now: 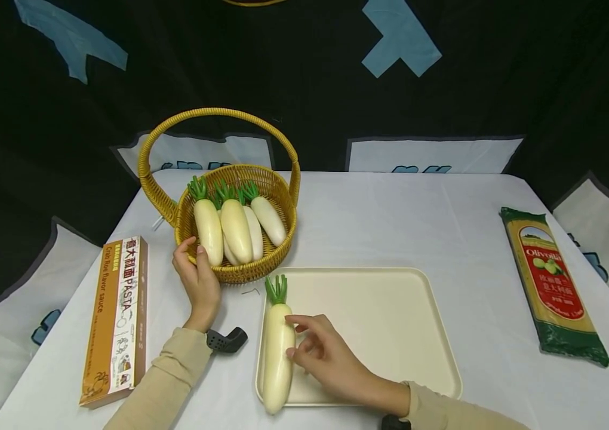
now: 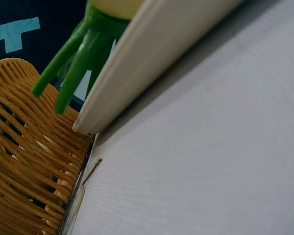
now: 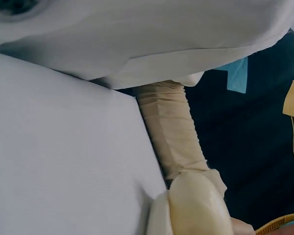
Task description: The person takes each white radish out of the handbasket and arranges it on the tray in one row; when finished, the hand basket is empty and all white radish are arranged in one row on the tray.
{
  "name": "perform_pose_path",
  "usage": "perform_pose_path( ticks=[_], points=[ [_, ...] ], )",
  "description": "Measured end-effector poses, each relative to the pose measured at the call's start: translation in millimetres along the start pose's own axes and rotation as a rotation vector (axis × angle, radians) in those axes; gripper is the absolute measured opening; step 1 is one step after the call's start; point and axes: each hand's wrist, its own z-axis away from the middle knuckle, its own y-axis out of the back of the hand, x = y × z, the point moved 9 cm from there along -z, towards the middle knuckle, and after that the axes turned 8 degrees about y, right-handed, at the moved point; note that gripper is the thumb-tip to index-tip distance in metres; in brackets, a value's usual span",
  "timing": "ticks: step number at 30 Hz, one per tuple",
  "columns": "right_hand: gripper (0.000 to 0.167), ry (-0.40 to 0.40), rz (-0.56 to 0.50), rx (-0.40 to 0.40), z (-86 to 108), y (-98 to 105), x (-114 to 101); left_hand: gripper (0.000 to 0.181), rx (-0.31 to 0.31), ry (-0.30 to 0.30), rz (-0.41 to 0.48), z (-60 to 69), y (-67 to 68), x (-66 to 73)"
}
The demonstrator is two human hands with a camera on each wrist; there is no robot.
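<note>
My left hand (image 1: 199,286) holds the near left rim of a yellow wicker basket (image 1: 251,272), which has a tall arched handle. Several white radishes (image 1: 237,230) with green tops lie inside it. Another white radish (image 1: 277,352) lies lengthwise along the left edge of a cream tray (image 1: 369,322), its tip reaching over the near rim. Beside it is my right hand (image 1: 331,361), with thumb and index fingertips at the radish's right side and the other fingers bent. The left wrist view shows this radish's green leaves (image 2: 78,63) jutting past the tray's rim (image 2: 122,83).
An orange and white pasta box (image 1: 113,322) lies at the left of the white-covered table (image 1: 390,221). At the right lies a green and gold pasta packet (image 1: 554,286). A thin dark twig-like bit (image 2: 92,171) is between basket and tray. Behind hangs a black cloth (image 1: 310,83).
</note>
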Motion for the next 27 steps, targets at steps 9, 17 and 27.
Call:
perform_pose_path(
  ticks=[9, 17, 27],
  points=[
    [0.041, 0.040, 0.010, 0.037, -4.7, 10.4, -10.0, 0.033, 0.006, -0.014, -0.003, -1.1, 1.2, -0.4],
    [0.041, 0.030, -0.004, 0.048, -7.2, 16.6, -10.5, 0.034, 0.007, -0.010, -0.005, -1.7, 1.0, -0.7],
    [0.041, 0.066, -0.124, 0.018, -15.4, 26.4, -9.9, 0.034, 0.003, -0.003, -0.003, -0.2, 1.3, -2.5]
  ],
)
